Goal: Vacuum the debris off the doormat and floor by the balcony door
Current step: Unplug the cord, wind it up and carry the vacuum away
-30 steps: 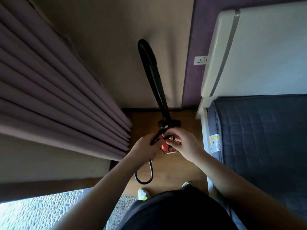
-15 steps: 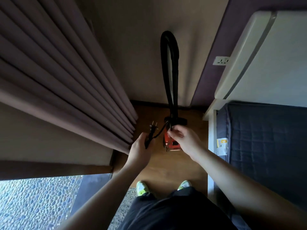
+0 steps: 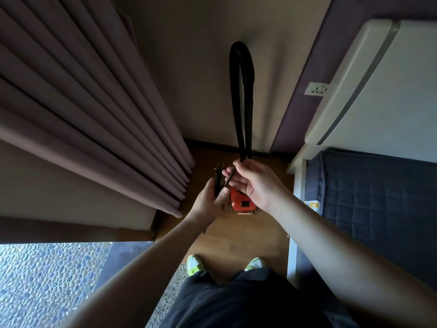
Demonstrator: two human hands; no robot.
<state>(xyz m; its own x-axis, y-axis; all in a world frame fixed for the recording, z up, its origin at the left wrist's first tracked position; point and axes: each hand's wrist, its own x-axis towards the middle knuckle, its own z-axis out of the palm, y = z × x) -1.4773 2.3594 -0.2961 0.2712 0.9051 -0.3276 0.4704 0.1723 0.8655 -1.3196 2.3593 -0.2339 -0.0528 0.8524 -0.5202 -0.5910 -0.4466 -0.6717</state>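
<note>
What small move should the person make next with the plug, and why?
Probably carry the plug, gripped in the left hand, to the wall socket; the right hand pinches the cord, and the vacuum looks unplugged.

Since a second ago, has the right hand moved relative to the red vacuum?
Yes. The right hand, pinching the black cord, has lifted off the red vacuum body and now sits higher, toward the hose base.

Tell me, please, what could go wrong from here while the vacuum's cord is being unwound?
The left hand grips the plug with its prongs bare, so fingers could slip onto them near the wall socket. The right hand pinches the cord above the red vacuum; a hard pull might tip it or topple the hose leaning on the wall.
</note>
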